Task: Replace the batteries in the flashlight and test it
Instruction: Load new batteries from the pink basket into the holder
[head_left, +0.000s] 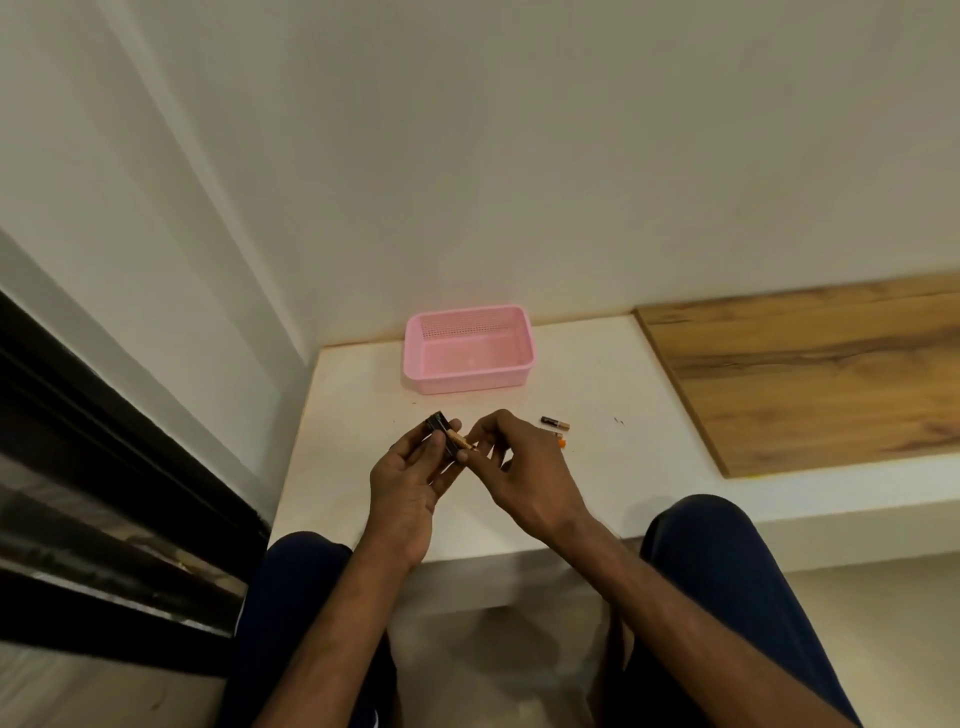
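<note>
- Left hand (410, 483) fingers wrap the black flashlight (440, 436) above the table (613, 467).
- Right hand (524, 467) fingers pinch a battery (460, 441) at its opening.
- Spare batteries (555, 423) at 3 o'clock.
- Check polarity; push straight.

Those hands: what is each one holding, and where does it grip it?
The left hand wraps around the sides of a small black flashlight part. The right hand pinches the near end of a battery with its fingertips, at that part.

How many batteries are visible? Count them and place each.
3, perhaps more hidden: one battery between both hands at the flashlight, two loose batteries on the table beside the right hand.
</note>
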